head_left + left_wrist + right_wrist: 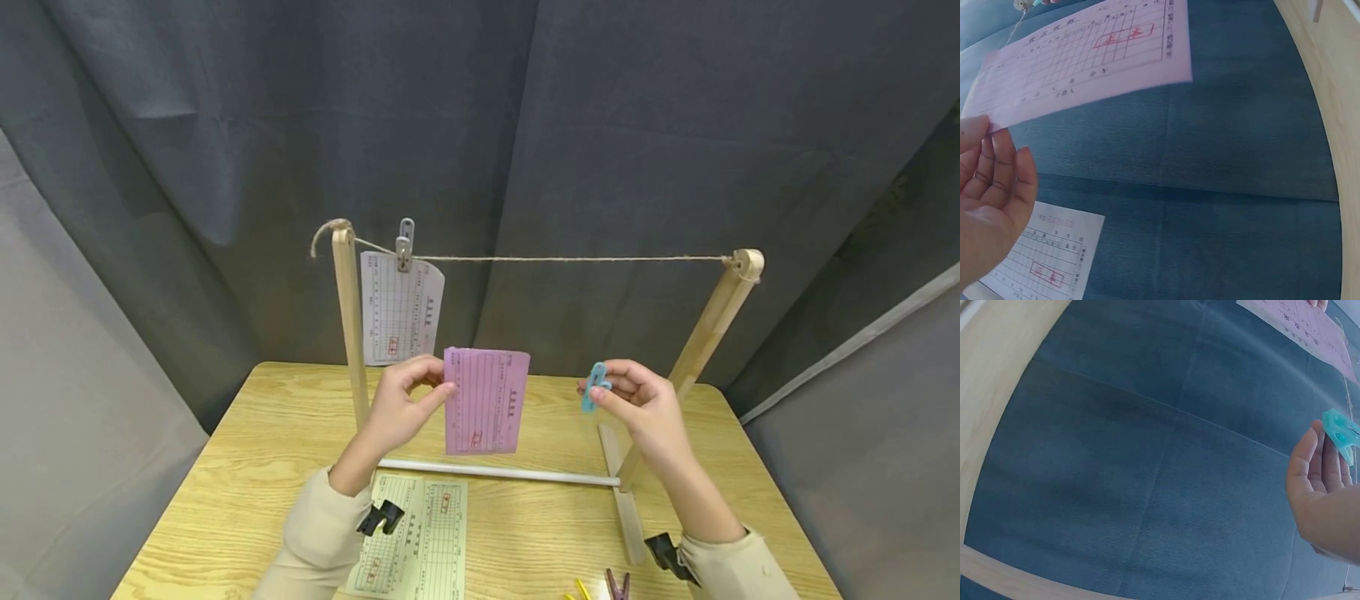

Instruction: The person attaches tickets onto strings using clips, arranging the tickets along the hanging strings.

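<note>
My left hand (pixel 407 402) pinches a pink printed form (pixel 486 402) by its left edge, holding it upright below the string (pixel 570 258). In the left wrist view the pink form (pixel 1085 56) stretches away from the thumb and fingertips. To the right, my right hand (pixel 647 407) holds a blue clothespin (pixel 595 387) between thumb and fingers, apart from the form. The right wrist view also has the clothespin (pixel 1340 434) at the fingertips. A white printed form (pixel 397 312) hangs at the string's left end from a grey clothespin (pixel 405 246).
Two wooden posts, left (pixel 349 317) and right (pixel 708 333), carry the string, with a white bar (pixel 498 472) low between them. Pale green forms (pixel 420 537) lie on the wooden table (pixel 225 492). Yellow and purple clothespins (pixel 618 586) show at the front edge.
</note>
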The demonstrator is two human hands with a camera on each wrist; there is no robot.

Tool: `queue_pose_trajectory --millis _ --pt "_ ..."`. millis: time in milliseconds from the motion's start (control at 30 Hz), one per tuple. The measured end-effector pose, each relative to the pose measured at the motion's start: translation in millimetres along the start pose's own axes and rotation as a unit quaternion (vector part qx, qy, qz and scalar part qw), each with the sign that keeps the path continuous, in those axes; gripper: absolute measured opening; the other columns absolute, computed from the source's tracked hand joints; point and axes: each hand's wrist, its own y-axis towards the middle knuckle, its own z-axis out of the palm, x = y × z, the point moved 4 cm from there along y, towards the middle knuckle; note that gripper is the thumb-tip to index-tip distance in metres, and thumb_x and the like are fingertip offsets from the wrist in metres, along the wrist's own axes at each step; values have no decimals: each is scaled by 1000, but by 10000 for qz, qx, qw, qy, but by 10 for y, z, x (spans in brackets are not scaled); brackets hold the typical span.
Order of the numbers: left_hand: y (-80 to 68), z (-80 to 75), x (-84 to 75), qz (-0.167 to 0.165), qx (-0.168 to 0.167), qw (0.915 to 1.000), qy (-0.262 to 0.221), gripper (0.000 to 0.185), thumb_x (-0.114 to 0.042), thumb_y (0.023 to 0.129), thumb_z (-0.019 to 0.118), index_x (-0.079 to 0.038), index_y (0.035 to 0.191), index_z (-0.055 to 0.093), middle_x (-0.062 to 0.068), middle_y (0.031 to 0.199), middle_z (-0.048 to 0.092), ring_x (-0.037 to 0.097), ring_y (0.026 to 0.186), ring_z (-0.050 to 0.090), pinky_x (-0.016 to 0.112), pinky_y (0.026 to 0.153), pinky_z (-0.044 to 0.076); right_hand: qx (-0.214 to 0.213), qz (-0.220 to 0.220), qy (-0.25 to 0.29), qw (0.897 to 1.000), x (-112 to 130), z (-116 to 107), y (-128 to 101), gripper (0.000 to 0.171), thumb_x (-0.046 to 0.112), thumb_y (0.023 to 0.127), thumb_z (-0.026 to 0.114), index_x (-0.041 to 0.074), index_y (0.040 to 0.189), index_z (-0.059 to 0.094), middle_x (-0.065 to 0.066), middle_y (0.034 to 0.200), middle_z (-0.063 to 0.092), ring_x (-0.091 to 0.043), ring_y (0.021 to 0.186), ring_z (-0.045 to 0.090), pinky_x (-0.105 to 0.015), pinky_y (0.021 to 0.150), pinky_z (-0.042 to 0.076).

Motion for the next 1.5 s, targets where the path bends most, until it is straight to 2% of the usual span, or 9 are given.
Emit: queue_pose_trajectory --millis 267,400,633,800,967,1133,1300,1500 --pt "93 -20 -46 36 -60 9997 -242 8 11 77 62 8 84 62 18 78 62 13 71 54 26 66 50 -82 -220 126 9996 80 14 94 15 -12 83 55 -16 98 53 -9 88 68 -17 77 65 -24 72 51" --pt "141 -31 -46 83 -59 9994 -341 8 11 77 61 9 85 62 19 79 62 12 72 55 26 68 50 -76 -260 190 9995 122 32 148 14 -13 83 55 -14 97 55 -9 87 68 -17 76 65 -25 70 51" --pt "240 -65 -71 189 -126 9983 -543 8 10 78 60 12 86 61 23 78 59 10 71 56 25 65 50 -80 -446 -23 9990 237 75 246 16 -14 80 58 -9 95 61 -6 82 67 -14 68 62 -23 64 50" --pt "302 -99 -106 37 -276 9975 -650 7 10 78 59 12 85 60 22 77 59 9 69 55 23 63 49 11 -577 57 9983 318 151 321 20 -15 78 60 -5 96 63 -3 78 64 -14 66 59 -22 62 49" --pt "365 -113 -142 -28 -373 9978 -552 8 11 79 59 12 86 61 21 78 60 11 69 54 22 63 47 4 -593 -34 9982 432 212 424 26 -14 78 61 0 100 65 -2 78 65 -13 67 60 -22 63 49" --pt "429 -105 -175 -95 -395 9980 -493 9 10 79 60 11 88 62 20 78 60 12 70 54 22 64 47 75 -568 -190 9982 597 256 530 24 -13 76 63 -4 99 63 -4 79 65 -14 67 60 -23 64 50" --pt "503 -105 -197 -165 -484 9975 -483 9 9 80 60 12 88 62 20 78 60 12 68 54 22 63 47 290 -731 -235 9966 780 315 655 22 -11 76 65 -1 95 63 -5 80 65 -15 68 61 -23 67 50" --pt "570 -114 -170 -567 -583 9946 -648 11 8 82 59 13 91 62 21 80 60 12 67 55 21 61 48 498 -922 -213 9943 940 398 815 19 -9 76 65 1 92 62 -4 78 65 -16 67 61 -23 66 50"
